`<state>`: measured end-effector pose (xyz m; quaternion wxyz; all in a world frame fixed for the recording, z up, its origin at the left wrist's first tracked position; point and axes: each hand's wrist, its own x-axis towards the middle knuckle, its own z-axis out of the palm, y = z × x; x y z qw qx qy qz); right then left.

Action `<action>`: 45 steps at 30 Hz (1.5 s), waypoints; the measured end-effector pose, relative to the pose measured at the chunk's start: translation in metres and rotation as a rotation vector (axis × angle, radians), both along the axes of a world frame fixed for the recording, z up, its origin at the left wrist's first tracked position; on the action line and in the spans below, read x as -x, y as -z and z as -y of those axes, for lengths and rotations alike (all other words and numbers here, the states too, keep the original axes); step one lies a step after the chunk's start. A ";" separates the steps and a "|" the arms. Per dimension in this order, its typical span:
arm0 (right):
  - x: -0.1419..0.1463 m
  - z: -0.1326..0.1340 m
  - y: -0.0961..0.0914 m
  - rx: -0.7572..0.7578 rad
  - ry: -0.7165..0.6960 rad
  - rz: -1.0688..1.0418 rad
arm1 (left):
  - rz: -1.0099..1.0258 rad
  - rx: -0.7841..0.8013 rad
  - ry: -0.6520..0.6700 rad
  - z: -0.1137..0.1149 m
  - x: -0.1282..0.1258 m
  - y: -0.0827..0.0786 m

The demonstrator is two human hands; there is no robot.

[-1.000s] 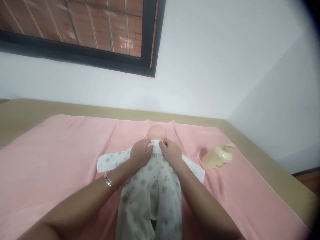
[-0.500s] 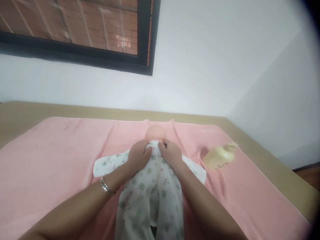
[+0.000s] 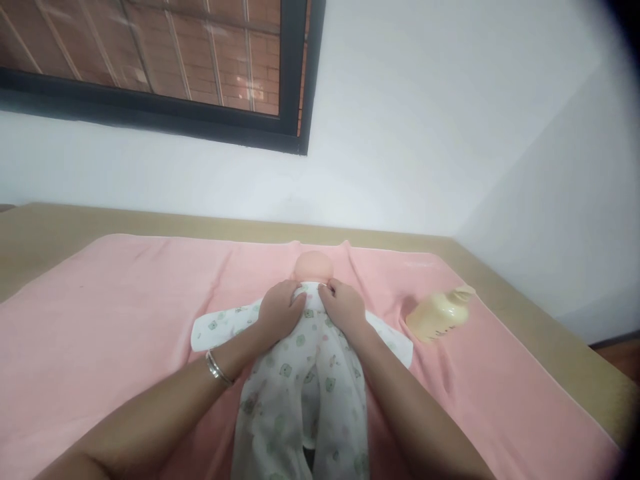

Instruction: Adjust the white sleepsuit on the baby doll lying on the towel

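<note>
A baby doll (image 3: 313, 266) lies on its back on a pink blanket (image 3: 125, 320), only the top of its head showing. White baby clothes (image 3: 285, 373) with small green animal prints cover its body, sleeves spread to both sides and legs toward me. My left hand (image 3: 281, 308) is closed on the cloth at the neck, left of the middle. On the other side of the collar, my right hand (image 3: 344, 305) grips the same garment, thumb on top. The fingertips of both hands are partly hidden beside the doll's head.
A pale yellow bottle (image 3: 437, 315) lies on its side at the right of the blanket. Around the blanket runs a tan surface (image 3: 240, 223) up to the white wall (image 3: 400, 120). A dark-framed window (image 3: 200, 110) is at the upper left.
The whole view has shifted very slightly. Both hands stay at the collar, and the clothes and bottle lie as before.
</note>
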<state>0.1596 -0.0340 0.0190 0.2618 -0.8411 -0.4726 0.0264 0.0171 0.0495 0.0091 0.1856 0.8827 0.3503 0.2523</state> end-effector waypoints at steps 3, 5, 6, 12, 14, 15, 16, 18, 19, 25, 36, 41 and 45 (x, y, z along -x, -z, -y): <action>0.000 0.000 0.000 0.002 -0.002 0.001 | 0.001 0.003 -0.005 0.000 0.000 0.000; 0.000 0.000 0.001 0.002 -0.003 0.000 | 0.005 0.004 -0.002 0.000 0.000 0.000; -0.001 0.000 0.002 0.002 -0.002 0.000 | 0.006 0.003 0.001 0.000 0.001 0.000; -0.001 0.000 0.004 -0.008 -0.007 -0.001 | 0.006 -0.003 0.005 0.001 0.000 -0.001; -0.001 0.000 0.003 -0.007 -0.007 0.000 | 0.008 -0.003 0.003 0.001 0.000 -0.001; -0.001 0.000 0.003 -0.006 -0.007 0.001 | 0.010 -0.003 0.003 0.001 0.000 -0.001; -0.001 0.000 0.003 -0.005 -0.007 0.003 | 0.013 -0.003 0.004 0.001 0.000 -0.001; -0.001 0.000 0.002 -0.006 -0.004 0.007 | 0.017 -0.001 0.007 0.001 0.000 -0.001; 0.000 0.000 0.002 -0.006 -0.004 0.008 | 0.017 0.002 0.006 0.001 0.000 -0.001; 0.000 0.000 0.000 -0.001 0.002 0.015 | 0.013 0.022 0.000 0.001 0.000 -0.003; -0.002 0.000 0.004 -0.027 -0.010 0.015 | 0.020 0.015 -0.001 0.000 0.000 -0.001; -0.001 0.001 0.004 -0.037 -0.009 0.016 | 0.032 -0.001 0.000 0.001 -0.001 0.000; 0.000 0.001 0.003 -0.036 -0.007 0.005 | 0.029 -0.006 -0.011 0.002 0.000 -0.002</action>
